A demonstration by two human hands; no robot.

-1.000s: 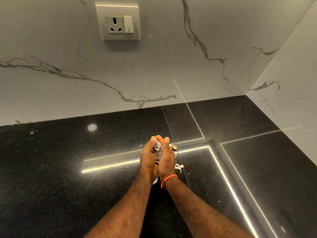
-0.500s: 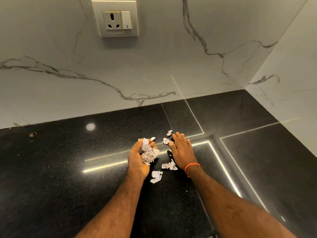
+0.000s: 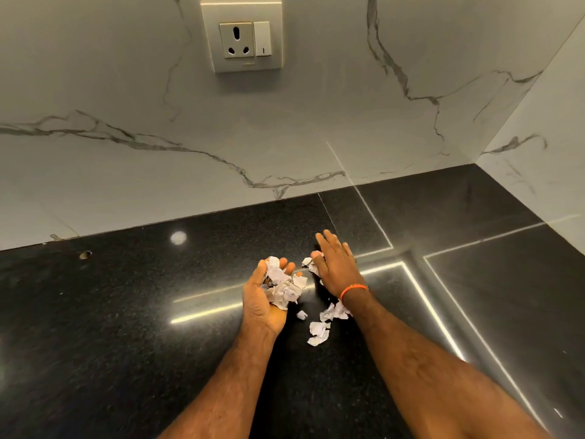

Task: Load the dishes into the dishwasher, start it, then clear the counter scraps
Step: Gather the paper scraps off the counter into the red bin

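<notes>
My left hand [image 3: 264, 299] lies palm-up on the black counter [image 3: 126, 327], its fingers curled round a heap of white paper scraps [image 3: 285, 286]. My right hand [image 3: 335, 264] lies flat, palm down, just to the right, with straight fingers; its thumb side touches a small scrap [image 3: 308, 263]. More loose scraps [image 3: 319, 332] lie on the counter between my wrists, some partly under my right wrist. An orange band circles that wrist.
A marble backsplash [image 3: 285, 137] rises behind the counter, with a socket and switch plate [image 3: 242, 38]. A second marble wall [image 3: 544, 147] closes the right corner. A small brown crumb [image 3: 84, 255] lies far left near the backsplash.
My two hands were pressed together around the scraps; they have separated. The left keeps the heap, the right has flattened on the counter, and some scraps have fallen between them.
</notes>
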